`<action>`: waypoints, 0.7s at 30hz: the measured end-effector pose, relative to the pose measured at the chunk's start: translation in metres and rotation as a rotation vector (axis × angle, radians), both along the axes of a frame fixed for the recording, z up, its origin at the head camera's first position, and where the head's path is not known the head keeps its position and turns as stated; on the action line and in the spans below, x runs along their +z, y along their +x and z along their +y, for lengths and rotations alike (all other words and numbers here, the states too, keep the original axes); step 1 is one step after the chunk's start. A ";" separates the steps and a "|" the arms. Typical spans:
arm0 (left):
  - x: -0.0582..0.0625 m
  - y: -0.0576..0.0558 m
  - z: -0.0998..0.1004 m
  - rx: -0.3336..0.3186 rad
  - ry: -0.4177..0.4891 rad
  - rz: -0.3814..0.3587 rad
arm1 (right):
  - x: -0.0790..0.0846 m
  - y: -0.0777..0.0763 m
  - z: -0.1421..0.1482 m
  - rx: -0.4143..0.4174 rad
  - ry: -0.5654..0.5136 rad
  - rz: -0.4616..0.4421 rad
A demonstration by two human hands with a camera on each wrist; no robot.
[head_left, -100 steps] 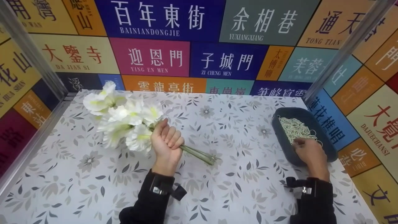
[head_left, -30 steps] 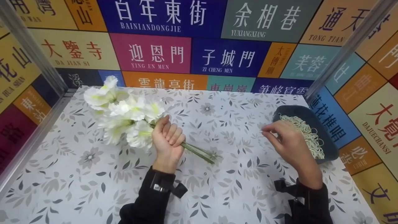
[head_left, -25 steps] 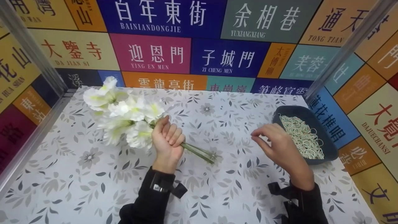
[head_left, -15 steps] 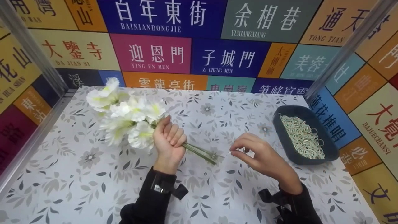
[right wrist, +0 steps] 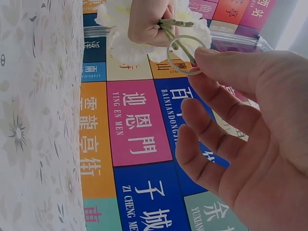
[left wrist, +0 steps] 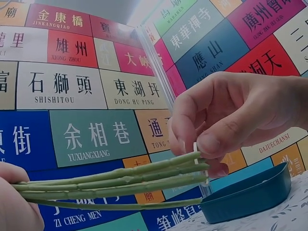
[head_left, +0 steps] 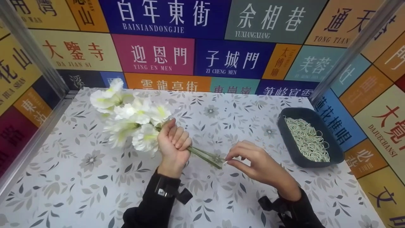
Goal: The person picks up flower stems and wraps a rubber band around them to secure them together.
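My left hand (head_left: 174, 147) grips a bunch of artificial white flowers (head_left: 133, 115) by the stems, blooms toward the far left. Green stems (left wrist: 120, 183) stick out of the fist toward the right. My right hand (head_left: 256, 163) pinches a pale rubber band (right wrist: 169, 48) between thumb and index finger; its other fingers are loosely bent. In the right wrist view the band is a round loop that overlaps the stem ends. In the left wrist view the band stands right at the stem tips.
A dark blue-grey tub (head_left: 337, 152) full of pale rubber bands (head_left: 308, 139) stands at the table's right side. The table (head_left: 95, 190) has a leaf-patterned cover. Panels with coloured signs (head_left: 152, 57) rise behind it and at both sides.
My right hand has come out of the tub with a rubber band and moved left to the stem ends. The left hand with the flowers has shifted slightly right.
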State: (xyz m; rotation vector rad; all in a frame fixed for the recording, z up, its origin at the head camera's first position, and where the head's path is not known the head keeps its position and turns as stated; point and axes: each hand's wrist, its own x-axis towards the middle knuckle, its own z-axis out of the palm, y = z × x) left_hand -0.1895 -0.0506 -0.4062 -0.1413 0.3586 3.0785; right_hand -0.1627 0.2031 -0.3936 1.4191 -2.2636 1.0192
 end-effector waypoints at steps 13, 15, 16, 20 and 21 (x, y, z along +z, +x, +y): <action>-0.002 0.004 0.013 -0.035 -0.045 -0.012 | -0.004 0.003 -0.008 -0.029 -0.018 0.013; -0.002 0.005 0.015 -0.036 -0.054 -0.020 | -0.005 0.003 -0.010 -0.017 -0.026 0.011; -0.003 0.005 0.017 -0.038 -0.056 -0.024 | -0.005 0.003 -0.011 -0.012 -0.028 0.009; -0.005 0.006 0.023 -0.049 -0.068 -0.027 | -0.007 0.003 -0.014 -0.014 -0.034 0.004; -0.006 0.007 0.024 -0.053 -0.071 -0.026 | -0.008 0.003 -0.014 -0.017 -0.037 -0.004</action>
